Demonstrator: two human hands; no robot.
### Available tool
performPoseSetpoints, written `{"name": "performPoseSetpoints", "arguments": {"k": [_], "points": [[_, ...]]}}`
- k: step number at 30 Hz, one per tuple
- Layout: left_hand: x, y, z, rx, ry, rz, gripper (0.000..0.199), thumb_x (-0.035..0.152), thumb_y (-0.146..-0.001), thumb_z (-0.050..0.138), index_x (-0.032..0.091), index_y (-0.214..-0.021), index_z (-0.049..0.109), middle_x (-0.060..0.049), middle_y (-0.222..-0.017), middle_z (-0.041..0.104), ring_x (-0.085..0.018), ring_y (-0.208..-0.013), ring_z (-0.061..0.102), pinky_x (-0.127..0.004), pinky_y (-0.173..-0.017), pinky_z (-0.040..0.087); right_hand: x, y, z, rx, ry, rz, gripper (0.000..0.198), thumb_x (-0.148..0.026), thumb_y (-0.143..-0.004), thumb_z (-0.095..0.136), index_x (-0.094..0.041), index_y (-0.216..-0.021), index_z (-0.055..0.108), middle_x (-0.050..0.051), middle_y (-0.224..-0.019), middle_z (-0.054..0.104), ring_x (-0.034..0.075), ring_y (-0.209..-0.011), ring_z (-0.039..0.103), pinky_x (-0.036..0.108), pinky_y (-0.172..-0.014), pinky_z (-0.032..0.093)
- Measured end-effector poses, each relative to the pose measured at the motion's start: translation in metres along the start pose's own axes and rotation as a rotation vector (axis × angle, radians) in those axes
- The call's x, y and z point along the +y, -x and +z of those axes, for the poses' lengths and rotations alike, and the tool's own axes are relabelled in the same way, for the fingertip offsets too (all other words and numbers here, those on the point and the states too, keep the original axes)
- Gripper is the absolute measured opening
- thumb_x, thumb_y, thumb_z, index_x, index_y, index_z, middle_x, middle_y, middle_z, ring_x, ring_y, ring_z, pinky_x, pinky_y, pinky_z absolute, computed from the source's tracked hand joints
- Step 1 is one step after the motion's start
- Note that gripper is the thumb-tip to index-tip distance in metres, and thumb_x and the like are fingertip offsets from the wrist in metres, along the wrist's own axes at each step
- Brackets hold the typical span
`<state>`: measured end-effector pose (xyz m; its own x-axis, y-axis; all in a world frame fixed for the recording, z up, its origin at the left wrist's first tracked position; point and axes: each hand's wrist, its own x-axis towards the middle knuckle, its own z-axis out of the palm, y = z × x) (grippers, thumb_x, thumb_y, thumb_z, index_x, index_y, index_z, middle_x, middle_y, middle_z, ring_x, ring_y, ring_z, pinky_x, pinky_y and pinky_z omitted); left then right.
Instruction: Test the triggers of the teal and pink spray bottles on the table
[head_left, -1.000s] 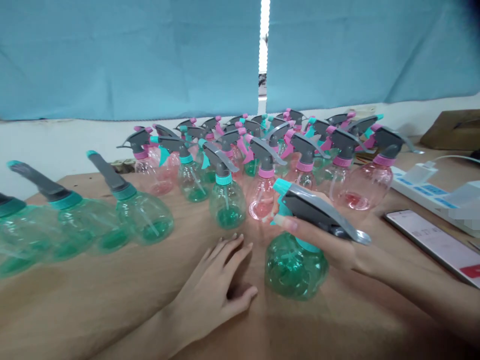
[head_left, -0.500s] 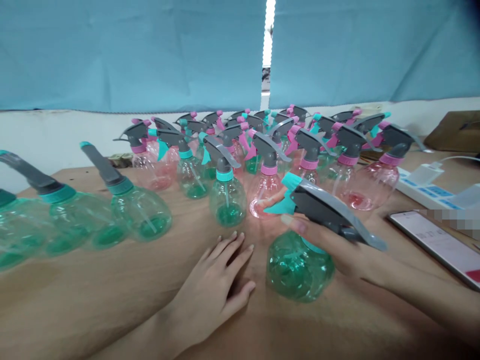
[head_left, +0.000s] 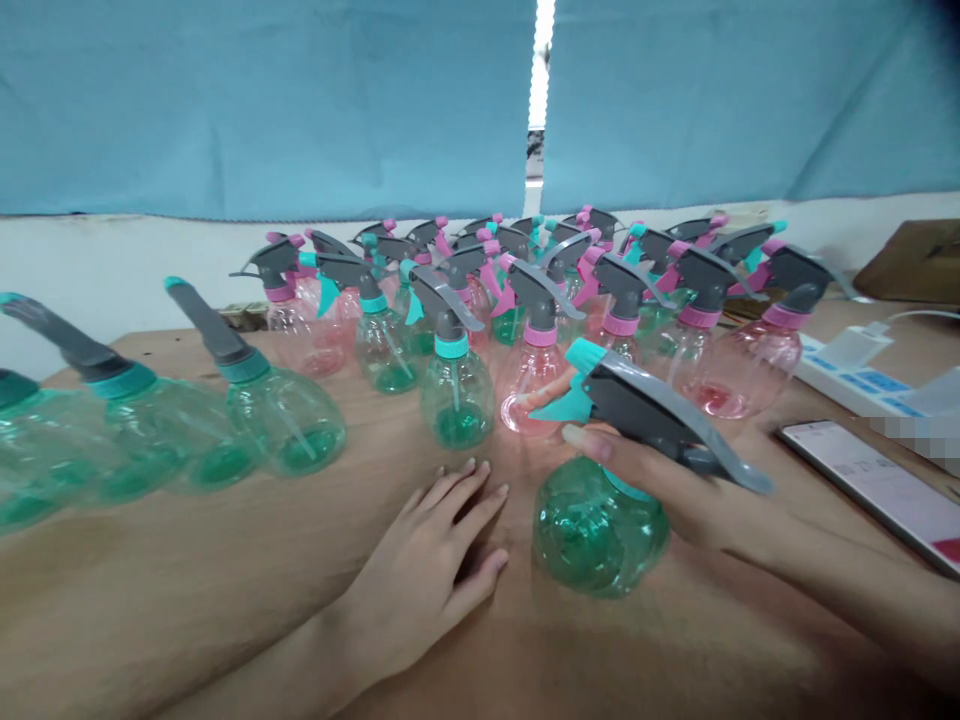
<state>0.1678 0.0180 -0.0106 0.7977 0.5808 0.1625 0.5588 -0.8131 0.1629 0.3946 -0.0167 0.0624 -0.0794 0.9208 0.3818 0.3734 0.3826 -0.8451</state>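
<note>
My right hand point(head_left: 660, 480) is wrapped round the neck of a green spray bottle point(head_left: 600, 530), below its grey head and turquoise trigger. The bottle tilts a little, with its nozzle pointing left; whether its base touches the table I cannot tell. My left hand point(head_left: 427, 560) lies flat on the wooden table point(head_left: 247, 600), fingers stretched out, holding nothing, just left of that bottle. Beyond my fingertips stands another green spray bottle point(head_left: 457, 400). A pink spray bottle point(head_left: 532, 375) is to its right, partly behind my right index finger.
Several pink and green spray bottles crowd the back of the table. A row of green bottles point(head_left: 285, 420) stands at left. On the right lie a phone point(head_left: 862, 480) and a white power strip point(head_left: 855, 375) with plugs. A blue cloth point(head_left: 300, 110) hangs behind.
The view has shifted very slightly. Both hands and the held spray bottle stay in nearly the same place.
</note>
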Motion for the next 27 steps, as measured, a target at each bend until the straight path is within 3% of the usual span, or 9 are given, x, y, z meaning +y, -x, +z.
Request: {"name": "performPoseSetpoints", "arguments": {"k": [5, 8, 11, 17, 20, 24, 27], "points": [[0.000, -0.001, -0.001, -0.009, -0.007, 0.002, 0.045, 0.032, -0.095, 0.049, 0.018, -0.137, 0.045, -0.009, -0.143, 0.045, -0.026, -0.131, 0.040, -0.044, -0.107, 0.034, 0.002, 0.000, 0.002, -0.009, -0.079, 0.020, 0.020, -0.035, -0.084, 0.060, -0.025, -0.067, 0.056, -0.004, -0.060, 0.051, 0.009, -0.048, 0.045, 0.026, -0.049, 0.041], [0.000, 0.000, -0.001, -0.007, -0.002, 0.001, 0.045, 0.033, -0.095, 0.049, 0.019, -0.137, 0.045, -0.009, -0.144, 0.045, -0.026, -0.132, 0.039, -0.044, -0.106, 0.034, 0.006, -0.001, 0.003, -0.035, -0.079, 0.034, 0.014, -0.039, -0.085, 0.059, -0.026, -0.079, 0.061, -0.004, -0.061, 0.048, 0.010, -0.050, 0.045, 0.026, -0.053, 0.042], [0.001, 0.000, -0.001, -0.009, 0.012, -0.004, 0.046, 0.033, -0.094, 0.049, 0.019, -0.137, 0.045, -0.009, -0.143, 0.045, -0.027, -0.131, 0.040, -0.045, -0.106, 0.035, 0.009, -0.001, 0.002, -0.081, -0.071, 0.042, 0.022, -0.045, -0.087, 0.054, -0.027, -0.095, 0.064, -0.003, -0.063, 0.050, 0.012, -0.054, 0.046, 0.027, -0.055, 0.042], [0.001, 0.000, -0.001, -0.002, 0.013, 0.000, 0.045, 0.033, -0.095, 0.049, 0.019, -0.137, 0.046, -0.009, -0.143, 0.046, -0.027, -0.131, 0.040, -0.046, -0.106, 0.035, 0.010, -0.001, 0.000, -0.119, -0.032, 0.065, 0.033, -0.051, -0.088, 0.050, -0.024, -0.079, 0.066, -0.002, -0.063, 0.047, 0.010, -0.054, 0.043, 0.026, -0.054, 0.041], [0.001, 0.000, -0.001, 0.003, 0.031, -0.005, 0.045, 0.033, -0.094, 0.049, 0.020, -0.137, 0.045, -0.009, -0.143, 0.046, -0.028, -0.131, 0.041, -0.046, -0.105, 0.036, 0.010, -0.001, 0.001, -0.108, -0.028, 0.038, 0.029, -0.049, -0.088, 0.050, -0.025, -0.086, 0.067, -0.002, -0.067, 0.049, 0.010, -0.057, 0.046, 0.027, -0.059, 0.043], [0.001, 0.000, -0.001, -0.011, 0.028, -0.010, 0.045, 0.033, -0.094, 0.050, 0.020, -0.137, 0.046, -0.009, -0.143, 0.046, -0.028, -0.131, 0.041, -0.045, -0.105, 0.036, 0.015, 0.000, 0.000, -0.106, 0.016, 0.058, 0.032, -0.052, -0.088, 0.049, -0.029, -0.103, 0.065, -0.003, -0.060, 0.051, 0.013, -0.051, 0.046, 0.029, -0.052, 0.042], [0.000, -0.001, -0.001, -0.021, 0.015, -0.013, 0.044, 0.033, -0.094, 0.049, 0.019, -0.136, 0.046, -0.009, -0.144, 0.045, -0.027, -0.131, 0.040, -0.045, -0.105, 0.035, 0.024, 0.003, -0.001, -0.071, 0.068, 0.028, 0.028, -0.052, -0.087, 0.049, -0.029, -0.089, 0.065, -0.002, -0.056, 0.051, 0.014, -0.049, 0.047, 0.028, -0.048, 0.041]]}}
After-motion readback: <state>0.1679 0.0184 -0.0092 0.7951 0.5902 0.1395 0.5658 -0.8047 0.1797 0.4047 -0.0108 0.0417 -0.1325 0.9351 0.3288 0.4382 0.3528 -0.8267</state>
